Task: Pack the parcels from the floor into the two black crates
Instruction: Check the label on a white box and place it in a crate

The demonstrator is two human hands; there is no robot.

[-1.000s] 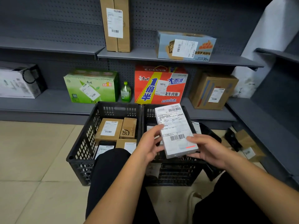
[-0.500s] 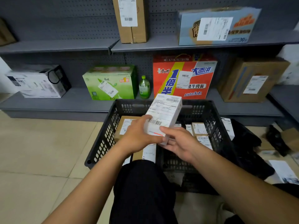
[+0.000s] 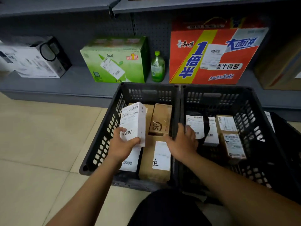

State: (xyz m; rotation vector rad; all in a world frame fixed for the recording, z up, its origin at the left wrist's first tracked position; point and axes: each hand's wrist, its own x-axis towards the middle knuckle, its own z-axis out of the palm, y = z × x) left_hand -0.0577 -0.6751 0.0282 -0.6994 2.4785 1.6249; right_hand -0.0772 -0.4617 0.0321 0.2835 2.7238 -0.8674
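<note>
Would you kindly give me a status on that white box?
Left hand grips white box over left crate. Right hand open, at black pouch in right crate. Brown boxes lie beneath it.

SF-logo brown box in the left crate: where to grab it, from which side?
Probably from above, by its near short end. The SF box lies flat in the left crate, hemmed by the crate wall on its right and another box on its left; a dark gap shows only at its near end.

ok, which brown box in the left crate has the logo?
The small brown box at the far right, printed SF; the larger brown box at the near side bears only a white label.
</note>
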